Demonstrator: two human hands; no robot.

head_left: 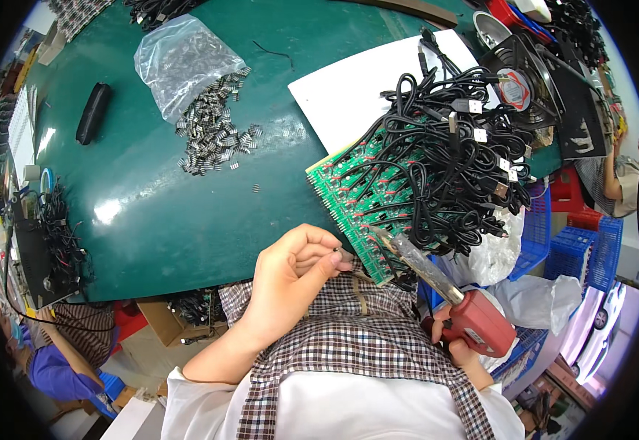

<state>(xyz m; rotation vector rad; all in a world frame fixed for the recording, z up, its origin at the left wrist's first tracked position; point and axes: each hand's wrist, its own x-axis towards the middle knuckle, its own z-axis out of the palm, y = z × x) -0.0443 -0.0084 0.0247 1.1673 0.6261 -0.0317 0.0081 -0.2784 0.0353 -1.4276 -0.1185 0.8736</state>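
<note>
At lower centre, the left hand (290,275) pinched one small metal part (337,254) beside one green circuit board (356,198), while the right hand (453,339) gripped one red soldering gun (473,319).

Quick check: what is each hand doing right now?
Left hand: pinched shut on a small metal part by the green circuit board.
Right hand: closed around the red soldering gun.

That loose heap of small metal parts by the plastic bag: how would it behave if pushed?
The small metal parts lie loose and already scattered, so they would likely spread, not slide together. A few strays suggest they scatter easily. Probably light individually.
</note>
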